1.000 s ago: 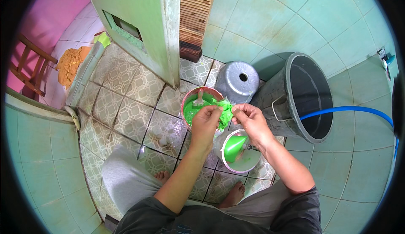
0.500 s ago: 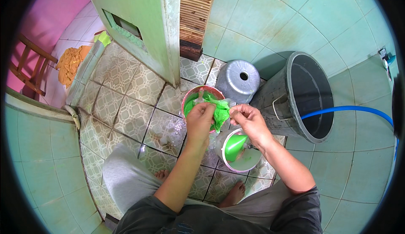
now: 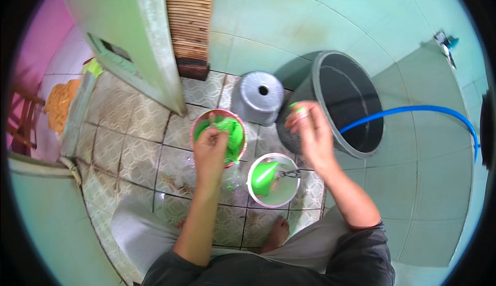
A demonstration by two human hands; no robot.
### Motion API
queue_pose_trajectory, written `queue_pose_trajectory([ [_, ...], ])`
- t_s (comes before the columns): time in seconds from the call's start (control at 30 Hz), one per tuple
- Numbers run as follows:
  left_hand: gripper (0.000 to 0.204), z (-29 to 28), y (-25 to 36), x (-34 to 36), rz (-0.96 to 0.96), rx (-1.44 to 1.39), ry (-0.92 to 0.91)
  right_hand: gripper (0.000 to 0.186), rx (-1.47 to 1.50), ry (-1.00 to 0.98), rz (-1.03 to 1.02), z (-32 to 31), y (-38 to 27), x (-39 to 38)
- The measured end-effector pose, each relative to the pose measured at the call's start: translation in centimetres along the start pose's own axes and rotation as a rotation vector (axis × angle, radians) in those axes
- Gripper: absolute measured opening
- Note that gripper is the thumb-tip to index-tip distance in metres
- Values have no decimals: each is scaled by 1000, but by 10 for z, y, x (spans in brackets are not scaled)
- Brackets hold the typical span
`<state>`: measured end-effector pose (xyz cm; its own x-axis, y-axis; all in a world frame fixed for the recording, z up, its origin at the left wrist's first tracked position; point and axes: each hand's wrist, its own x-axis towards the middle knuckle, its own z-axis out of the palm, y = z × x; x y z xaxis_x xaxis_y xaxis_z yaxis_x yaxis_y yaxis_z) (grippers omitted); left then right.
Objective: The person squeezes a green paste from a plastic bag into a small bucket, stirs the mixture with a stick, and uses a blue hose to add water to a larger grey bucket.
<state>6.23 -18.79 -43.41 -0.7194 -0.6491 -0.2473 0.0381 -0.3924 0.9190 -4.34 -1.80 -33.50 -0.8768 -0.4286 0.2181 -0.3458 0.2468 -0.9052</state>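
Left hand: the left hand is closing its fingers on the bright green cloth, gripping a bunch of it over the near rim of the pink basin
Right hand: the right hand is hovering half open with fingers spread loosely, a small green scrap sitting at its fingertips; whether it is pinching that scrap I cannot tell
Green cloth: it is lying heaped inside the pink basin, at about 11 o'clock from the white bucket
White bucket: it is standing at 6 o'clock from the right hand, holding a second green piece against its left wall, its wire handle lying across the opening
Edges and room: the dark bin is crowding the right hand at 3 o'clock, its rim just beside the knuckles; the upturned metal pot is sitting at 12 o'clock between basin and bin; open floor is lying at 9 o'clock of the basin, toward the door
Surface: the patterned floor tiles are looking wet and stained, with brown grit at 7 o'clock of the basin
Room: pale green tiled walls are closing in on the right and far side; a blue hose is curving into the bin from 3 o'clock
Count: two hands, one basin, one bucket, one bin, one metal pot, one hose, one bare foot showing at 6 o'clock
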Motion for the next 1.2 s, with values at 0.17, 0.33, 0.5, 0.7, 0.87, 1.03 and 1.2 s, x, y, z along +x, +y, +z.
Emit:
queue_pose_trajectory([
  [0.17,9,-1,0,2,-45,-104,38,28,-1009,209,-217,-150,15,56],
  [0.33,9,3,0,4,-72,-134,-15,41,-1764,-154,5,-257,92,57],
  [0.5,11,-2,13,1,-95,-134,-56,43,-1896,-222,-35,-271,102,65],
  [0.7,12,5,4,8,-124,-83,29,30,-1822,40,-429,-251,36,94],
  [0.87,13,8,-7,16,-103,-48,64,24,-1720,234,-521,-239,-54,124],
  [1.03,13,7,-12,25,-27,14,79,23,-1723,326,-561,-240,-115,130],
  [1.2,12,11,-20,30,22,-78,66,27,-1557,434,-386,-245,-167,129],
])
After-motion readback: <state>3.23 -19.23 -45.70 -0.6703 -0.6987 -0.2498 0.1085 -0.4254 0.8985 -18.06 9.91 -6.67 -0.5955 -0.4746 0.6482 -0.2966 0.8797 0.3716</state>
